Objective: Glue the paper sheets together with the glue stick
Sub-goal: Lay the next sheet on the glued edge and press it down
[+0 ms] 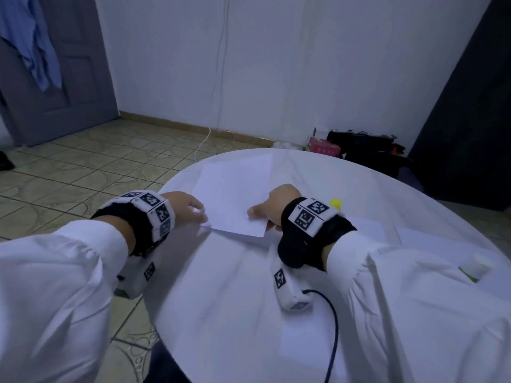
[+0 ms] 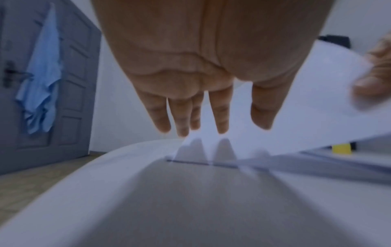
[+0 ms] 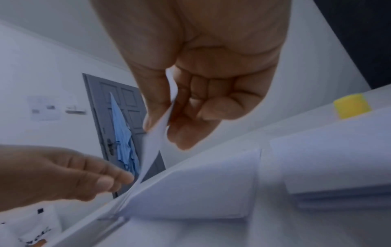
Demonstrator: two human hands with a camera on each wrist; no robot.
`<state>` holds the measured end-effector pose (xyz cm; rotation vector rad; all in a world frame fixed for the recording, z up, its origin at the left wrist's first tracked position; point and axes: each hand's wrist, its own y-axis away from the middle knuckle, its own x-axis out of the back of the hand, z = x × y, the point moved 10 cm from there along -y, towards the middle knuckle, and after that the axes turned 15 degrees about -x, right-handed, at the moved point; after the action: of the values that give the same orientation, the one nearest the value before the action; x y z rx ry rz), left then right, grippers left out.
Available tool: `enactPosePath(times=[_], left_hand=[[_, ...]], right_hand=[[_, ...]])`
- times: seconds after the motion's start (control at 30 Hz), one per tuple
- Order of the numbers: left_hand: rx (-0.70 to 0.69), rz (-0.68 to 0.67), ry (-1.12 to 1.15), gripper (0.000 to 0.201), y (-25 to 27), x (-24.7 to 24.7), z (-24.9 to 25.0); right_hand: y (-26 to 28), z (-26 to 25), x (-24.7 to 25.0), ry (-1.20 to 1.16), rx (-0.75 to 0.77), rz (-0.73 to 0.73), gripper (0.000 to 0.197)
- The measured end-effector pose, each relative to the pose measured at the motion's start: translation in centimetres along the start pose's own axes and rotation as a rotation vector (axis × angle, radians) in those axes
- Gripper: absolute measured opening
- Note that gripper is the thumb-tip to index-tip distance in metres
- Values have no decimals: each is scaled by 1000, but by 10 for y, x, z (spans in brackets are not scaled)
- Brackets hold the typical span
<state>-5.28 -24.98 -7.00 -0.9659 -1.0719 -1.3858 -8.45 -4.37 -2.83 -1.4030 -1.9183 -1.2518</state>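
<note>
A white paper sheet (image 1: 232, 197) lies tilted over the round white table (image 1: 221, 299). My right hand (image 1: 258, 212) pinches its near right corner between thumb and forefinger (image 3: 162, 128) and holds that side up. My left hand (image 1: 200, 214) has straight fingers (image 2: 220, 128) that touch the sheet's near left corner, which sits low on the table. Under the lifted sheet (image 3: 152, 150) lies another white sheet (image 3: 201, 188), flat on the table. The glue stick (image 1: 335, 203), with a yellow top, stands just behind my right wrist and shows in both wrist views (image 2: 341, 148) (image 3: 352, 106); no hand touches it.
More white sheets (image 1: 442, 244) lie on the table's right side, a stack (image 3: 338, 167) in the right wrist view. A small white and green object (image 1: 475, 268) rests near my right sleeve. A dark cable (image 1: 334, 327) hangs from the right wrist unit. Tiled floor lies left of the table.
</note>
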Motion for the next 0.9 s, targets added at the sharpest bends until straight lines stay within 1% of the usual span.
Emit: enactPosePath(times=[0.07, 0.13, 0.2, 0.23, 0.27, 0.33, 0.37, 0.43, 0.47, 0.53, 0.57, 0.6, 0.63, 0.7, 0.8, 0.9], left_hand=[[30, 200, 189, 33, 16, 21, -7], [24, 319, 465, 30, 31, 34, 1], [-33, 349, 741, 21, 41, 34, 23], [-64, 332, 848, 19, 46, 33, 38], [-93, 298, 907, 20, 51, 31, 54], [-154, 218, 919, 19, 60, 26, 91], [-179, 176, 908, 18, 65, 21, 109], [-219, 76, 884, 17, 74, 7, 148], [-236, 28, 866, 17, 78, -2, 165], [-255, -14, 819, 17, 84, -16, 191], [-258, -16, 791, 18, 85, -22, 199], [-257, -19, 759, 18, 87, -27, 205], [-253, -28, 733, 19, 87, -34, 209], [-241, -62, 684, 20, 90, -46, 213], [-216, -117, 612, 20, 92, -61, 214], [-216, -164, 559, 18, 92, -72, 216]], right_hand=[[21, 12, 15, -51, 38, 45, 30], [42, 32, 33, -121, 55, 60, 32], [64, 57, 52, -195, 53, 68, 30], [75, 71, 62, -220, 50, 81, 28], [82, 88, 71, -244, 37, 87, 29], [99, 124, 85, -318, 16, 90, 25], [106, 144, 89, -376, 3, 77, 27], [114, 186, 94, -457, -29, 76, 42], [118, 205, 96, -476, -43, 94, 46], [123, 237, 95, -506, -79, 91, 43], [126, 249, 93, -509, -100, 77, 35], [127, 260, 92, -492, -123, 68, 23], [130, 268, 91, -462, -146, 67, 15], [132, 280, 91, -362, -189, 82, 24], [132, 286, 85, -146, -250, 85, 30], [130, 291, 79, -13, -295, 92, 34]])
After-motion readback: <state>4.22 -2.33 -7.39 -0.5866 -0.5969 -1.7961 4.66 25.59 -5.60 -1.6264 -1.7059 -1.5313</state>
